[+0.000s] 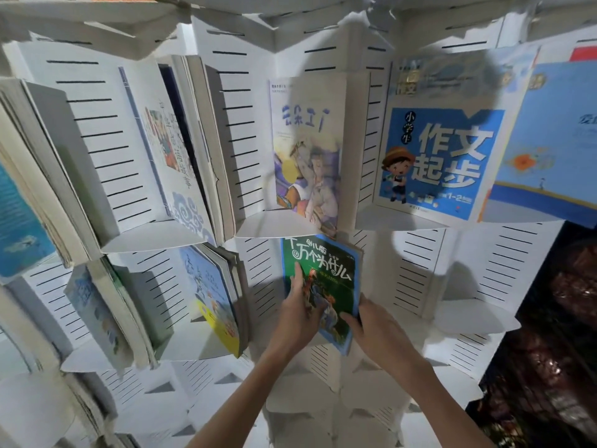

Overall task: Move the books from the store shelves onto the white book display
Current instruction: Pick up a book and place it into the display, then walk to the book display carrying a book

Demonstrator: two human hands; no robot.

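Green book [323, 282] being slotted into a pocket of the white display [465, 273].
It is pinched at its lower edges by the left hand [298, 313] and right hand [376, 328], steadied for seating upright.

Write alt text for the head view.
Two bare hands, left hand and right hand, hold a green paperback book against a white slotted book display; a blue paperback book stands in the compartment above.

Head view, close, facing display [420, 263]
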